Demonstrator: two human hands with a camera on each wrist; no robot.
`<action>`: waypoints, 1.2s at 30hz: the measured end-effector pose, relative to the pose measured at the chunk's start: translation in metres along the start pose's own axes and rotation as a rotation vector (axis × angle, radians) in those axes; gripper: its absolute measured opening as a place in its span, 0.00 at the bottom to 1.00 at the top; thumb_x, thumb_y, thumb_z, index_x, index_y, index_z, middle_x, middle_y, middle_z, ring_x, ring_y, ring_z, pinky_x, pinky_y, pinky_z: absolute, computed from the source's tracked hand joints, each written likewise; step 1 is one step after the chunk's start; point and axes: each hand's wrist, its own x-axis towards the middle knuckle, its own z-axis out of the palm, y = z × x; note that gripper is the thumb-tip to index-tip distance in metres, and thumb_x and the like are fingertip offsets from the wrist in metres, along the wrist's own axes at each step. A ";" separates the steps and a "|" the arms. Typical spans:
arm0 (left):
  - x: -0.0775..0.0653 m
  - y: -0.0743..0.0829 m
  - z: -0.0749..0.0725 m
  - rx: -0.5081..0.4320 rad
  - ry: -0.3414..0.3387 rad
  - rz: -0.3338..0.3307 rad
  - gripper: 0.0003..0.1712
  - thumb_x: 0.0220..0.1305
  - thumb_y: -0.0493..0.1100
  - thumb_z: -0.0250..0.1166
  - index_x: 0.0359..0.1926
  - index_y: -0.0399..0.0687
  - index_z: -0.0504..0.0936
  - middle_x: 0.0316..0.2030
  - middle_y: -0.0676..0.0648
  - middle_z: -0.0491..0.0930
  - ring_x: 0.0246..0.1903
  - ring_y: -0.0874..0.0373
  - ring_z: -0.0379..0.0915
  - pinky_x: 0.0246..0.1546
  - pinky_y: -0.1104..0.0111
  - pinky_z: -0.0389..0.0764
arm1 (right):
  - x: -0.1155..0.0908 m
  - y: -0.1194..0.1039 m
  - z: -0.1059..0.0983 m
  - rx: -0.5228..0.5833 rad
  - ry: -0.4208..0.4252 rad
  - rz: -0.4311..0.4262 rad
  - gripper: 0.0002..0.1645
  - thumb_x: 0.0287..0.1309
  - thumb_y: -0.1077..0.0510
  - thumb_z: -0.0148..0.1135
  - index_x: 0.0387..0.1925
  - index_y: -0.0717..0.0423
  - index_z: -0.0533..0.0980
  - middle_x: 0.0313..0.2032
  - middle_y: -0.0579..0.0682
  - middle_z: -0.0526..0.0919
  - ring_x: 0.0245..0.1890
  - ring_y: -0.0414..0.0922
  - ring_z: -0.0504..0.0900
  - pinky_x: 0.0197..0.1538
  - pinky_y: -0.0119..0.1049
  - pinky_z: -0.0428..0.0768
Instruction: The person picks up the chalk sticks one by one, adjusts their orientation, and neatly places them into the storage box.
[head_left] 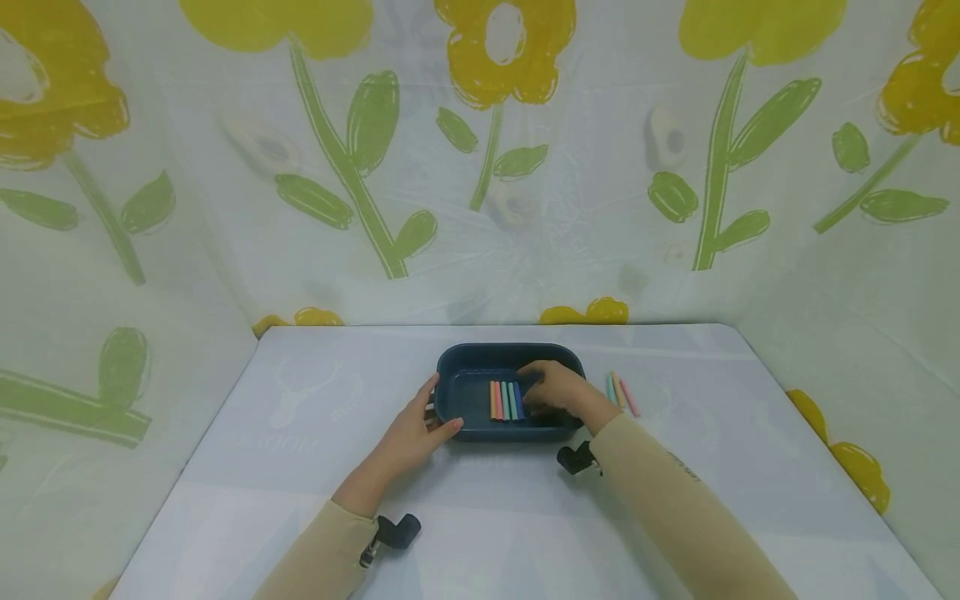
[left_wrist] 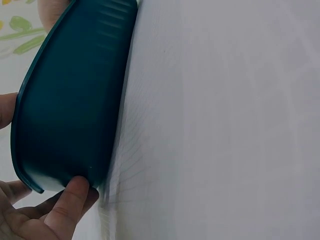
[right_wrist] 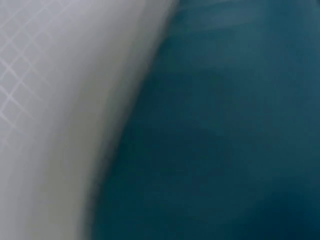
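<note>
A dark blue-green tray (head_left: pixel 461 354) with rounded corners sits on the table. My left hand (head_left: pixel 411 435) grips its left end, thumb at the near rim and fingers round the outer wall; the left wrist view shows fingertips (left_wrist: pixel 75 192) against that wall. Inside lies a neat row of chalk sticks (head_left: pixel 504 402) in orange, pink, green and blue. At the row's right end my right hand (head_left: pixel 558 390) reaches over the rim, its bent fingers pinching the dark blue chalk stick (head_left: pixel 518 400). In the right wrist view the tray wall (right_wrist: pixel 215 125) hides that hand.
Just right of the tray, three more chalk sticks (head_left: pixel 622 393) in green, yellow-orange and pink lie on the white table (head_left: pixel 510 517). A flower-printed cloth (head_left: pixel 585 183) hangs behind and at both sides. Each wrist bears a small black camera.
</note>
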 end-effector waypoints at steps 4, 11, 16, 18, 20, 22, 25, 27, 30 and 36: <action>0.000 0.000 0.000 -0.003 -0.001 0.001 0.54 0.65 0.60 0.67 0.80 0.50 0.46 0.72 0.35 0.61 0.64 0.40 0.70 0.62 0.52 0.75 | -0.004 0.000 -0.008 0.043 -0.010 -0.045 0.31 0.60 0.69 0.64 0.65 0.60 0.71 0.41 0.58 0.84 0.37 0.50 0.86 0.41 0.41 0.87; -0.001 0.001 0.000 -0.011 -0.003 0.004 0.54 0.65 0.60 0.67 0.80 0.50 0.46 0.72 0.35 0.61 0.65 0.39 0.69 0.62 0.52 0.75 | -0.017 -0.004 -0.023 0.055 -0.010 -0.091 0.33 0.62 0.68 0.61 0.68 0.65 0.66 0.45 0.62 0.82 0.41 0.54 0.86 0.45 0.44 0.87; -0.001 0.001 0.000 -0.011 -0.001 0.001 0.54 0.65 0.60 0.67 0.80 0.50 0.46 0.72 0.34 0.61 0.65 0.39 0.69 0.62 0.52 0.75 | -0.030 -0.010 -0.035 0.046 -0.005 -0.112 0.33 0.65 0.67 0.58 0.70 0.65 0.64 0.49 0.65 0.80 0.46 0.58 0.84 0.47 0.45 0.86; 0.000 0.000 0.000 -0.010 0.001 0.002 0.54 0.65 0.60 0.67 0.80 0.50 0.46 0.72 0.34 0.61 0.65 0.39 0.69 0.62 0.52 0.75 | -0.034 -0.010 -0.041 0.044 0.005 -0.122 0.33 0.66 0.67 0.58 0.71 0.65 0.63 0.49 0.65 0.79 0.47 0.59 0.84 0.48 0.45 0.86; 0.000 0.000 0.000 -0.006 0.002 0.005 0.54 0.65 0.60 0.67 0.80 0.50 0.46 0.72 0.34 0.61 0.65 0.39 0.69 0.62 0.52 0.75 | -0.037 -0.009 -0.046 0.033 0.019 -0.129 0.33 0.67 0.66 0.58 0.71 0.64 0.63 0.48 0.64 0.79 0.47 0.59 0.84 0.48 0.45 0.86; 0.000 -0.001 0.000 -0.004 0.004 0.003 0.54 0.65 0.61 0.67 0.80 0.50 0.46 0.72 0.35 0.61 0.65 0.40 0.69 0.62 0.52 0.75 | -0.040 -0.007 -0.053 0.018 0.029 -0.135 0.33 0.68 0.66 0.57 0.71 0.64 0.62 0.49 0.64 0.79 0.48 0.60 0.84 0.48 0.44 0.86; 0.000 0.000 0.001 -0.005 0.005 0.002 0.55 0.64 0.61 0.67 0.80 0.51 0.46 0.73 0.35 0.60 0.65 0.40 0.69 0.62 0.53 0.75 | -0.045 -0.003 -0.064 0.001 0.048 -0.137 0.32 0.68 0.65 0.57 0.71 0.63 0.62 0.50 0.65 0.79 0.48 0.60 0.84 0.48 0.44 0.86; 0.000 0.000 0.000 -0.006 0.005 -0.001 0.55 0.64 0.61 0.67 0.80 0.51 0.46 0.73 0.35 0.60 0.65 0.40 0.69 0.62 0.53 0.75 | -0.047 0.001 -0.070 0.003 0.057 -0.134 0.33 0.68 0.65 0.58 0.72 0.63 0.62 0.51 0.66 0.78 0.48 0.59 0.84 0.49 0.45 0.86; 0.000 0.000 0.001 -0.006 0.004 -0.001 0.55 0.65 0.61 0.67 0.80 0.51 0.46 0.73 0.35 0.60 0.65 0.40 0.69 0.62 0.53 0.75 | -0.050 0.008 -0.080 0.005 0.074 -0.126 0.33 0.67 0.64 0.58 0.71 0.62 0.62 0.52 0.66 0.78 0.47 0.58 0.85 0.50 0.47 0.85; -0.001 0.000 0.001 -0.002 0.004 -0.003 0.55 0.65 0.61 0.67 0.80 0.50 0.46 0.72 0.35 0.61 0.65 0.40 0.69 0.62 0.52 0.75 | -0.056 0.026 -0.096 0.013 0.088 -0.115 0.34 0.67 0.64 0.57 0.72 0.63 0.61 0.53 0.68 0.77 0.50 0.62 0.82 0.51 0.45 0.85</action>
